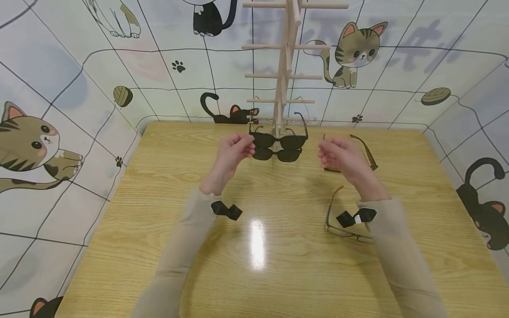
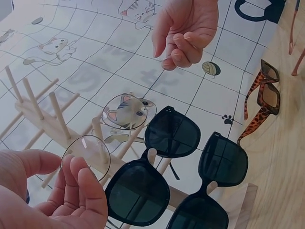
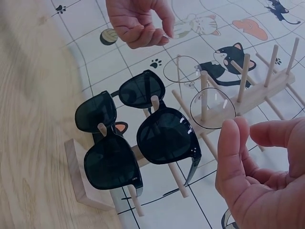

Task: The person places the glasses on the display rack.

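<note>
A pair of thin wire-rimmed glasses [image 3: 213, 109] with clear lenses hangs on the wooden eyewear stand [image 1: 285, 66]. Lower down on the pegs hang two pairs of black sunglasses, the upper pair [image 1: 293, 141] and the lower pair [image 1: 289, 155]. My left hand [image 1: 234, 152] hovers beside the left edge of the sunglasses, fingers loosely bent and nothing visible in them. On the stand's other side, my right hand [image 1: 342, 154] is in the air, also loosely curled and holding nothing. It partly covers tortoiseshell sunglasses [image 1: 370, 160] on the table.
Thin-framed glasses [image 1: 346, 232] lie on the wooden table [image 1: 159, 185], partly under my right forearm. Bare pegs [image 1: 262, 46] stick out from the upper stand. Behind the table hangs a cat-patterned cloth [image 1: 159, 88].
</note>
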`<state>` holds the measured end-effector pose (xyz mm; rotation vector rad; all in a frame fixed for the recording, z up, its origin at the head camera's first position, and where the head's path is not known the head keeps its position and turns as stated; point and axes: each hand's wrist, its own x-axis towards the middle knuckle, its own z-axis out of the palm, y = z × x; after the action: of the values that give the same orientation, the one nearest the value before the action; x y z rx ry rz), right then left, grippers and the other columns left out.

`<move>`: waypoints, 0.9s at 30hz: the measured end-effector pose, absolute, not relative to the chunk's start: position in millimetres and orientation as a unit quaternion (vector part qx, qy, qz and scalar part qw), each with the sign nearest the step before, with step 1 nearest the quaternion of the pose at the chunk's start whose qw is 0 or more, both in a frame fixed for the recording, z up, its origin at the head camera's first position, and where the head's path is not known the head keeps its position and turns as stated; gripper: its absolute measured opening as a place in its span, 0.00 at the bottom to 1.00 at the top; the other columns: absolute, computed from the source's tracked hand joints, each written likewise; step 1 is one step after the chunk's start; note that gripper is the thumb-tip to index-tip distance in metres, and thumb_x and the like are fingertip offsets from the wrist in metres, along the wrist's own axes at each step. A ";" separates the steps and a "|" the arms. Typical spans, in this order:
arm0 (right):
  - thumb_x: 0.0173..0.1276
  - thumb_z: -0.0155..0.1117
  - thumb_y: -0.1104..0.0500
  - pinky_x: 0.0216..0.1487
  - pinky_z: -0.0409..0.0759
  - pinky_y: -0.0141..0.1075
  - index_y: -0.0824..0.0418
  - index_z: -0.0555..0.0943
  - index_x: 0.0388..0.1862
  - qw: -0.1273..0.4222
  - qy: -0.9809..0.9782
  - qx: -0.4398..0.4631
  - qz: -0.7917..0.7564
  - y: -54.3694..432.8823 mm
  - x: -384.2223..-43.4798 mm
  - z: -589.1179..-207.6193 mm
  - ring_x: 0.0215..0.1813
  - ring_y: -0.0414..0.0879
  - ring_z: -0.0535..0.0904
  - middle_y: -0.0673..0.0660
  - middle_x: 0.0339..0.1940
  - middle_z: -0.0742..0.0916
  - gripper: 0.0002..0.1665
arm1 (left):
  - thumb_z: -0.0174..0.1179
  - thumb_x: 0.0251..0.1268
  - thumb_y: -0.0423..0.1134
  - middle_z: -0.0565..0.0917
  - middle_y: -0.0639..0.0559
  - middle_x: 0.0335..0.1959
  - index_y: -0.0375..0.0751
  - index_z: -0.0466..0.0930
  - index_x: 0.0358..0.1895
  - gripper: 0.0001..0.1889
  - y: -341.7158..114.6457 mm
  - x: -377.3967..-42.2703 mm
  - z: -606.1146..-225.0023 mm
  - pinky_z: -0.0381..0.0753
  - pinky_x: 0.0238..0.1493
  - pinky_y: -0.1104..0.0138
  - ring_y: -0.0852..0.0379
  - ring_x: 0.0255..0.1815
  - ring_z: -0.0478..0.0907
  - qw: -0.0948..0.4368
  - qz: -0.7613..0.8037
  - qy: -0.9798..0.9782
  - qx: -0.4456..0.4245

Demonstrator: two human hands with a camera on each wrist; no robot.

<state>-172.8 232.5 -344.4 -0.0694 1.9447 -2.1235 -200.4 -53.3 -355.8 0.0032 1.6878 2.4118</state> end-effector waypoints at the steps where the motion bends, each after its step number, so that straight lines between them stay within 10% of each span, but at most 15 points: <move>1: 0.71 0.56 0.57 0.30 0.80 0.30 0.61 0.78 0.36 0.130 0.668 -0.026 -0.732 234.1 -170.6 -344.9 0.25 0.41 0.77 0.52 0.26 0.81 0.08 | 0.55 0.66 0.29 0.79 0.54 0.20 0.35 0.76 0.32 0.04 -52.4 -199.0 -356.5 0.77 0.27 0.74 0.61 0.21 0.76 0.099 0.813 0.575 0.005; 27: 0.71 0.55 0.58 0.33 0.81 0.32 0.61 0.77 0.38 0.091 0.706 -0.036 -0.701 277.2 -118.1 -362.9 0.31 0.42 0.79 0.51 0.30 0.81 0.07 | 0.56 0.65 0.28 0.80 0.46 0.25 0.24 0.76 0.40 0.07 -15.4 -172.6 -383.2 0.79 0.31 0.71 0.58 0.25 0.77 0.124 0.744 0.652 0.071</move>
<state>-118.1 277.2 -362.9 -0.1085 2.0994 -2.0837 -172.6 -15.4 -383.2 0.2063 1.9019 2.1699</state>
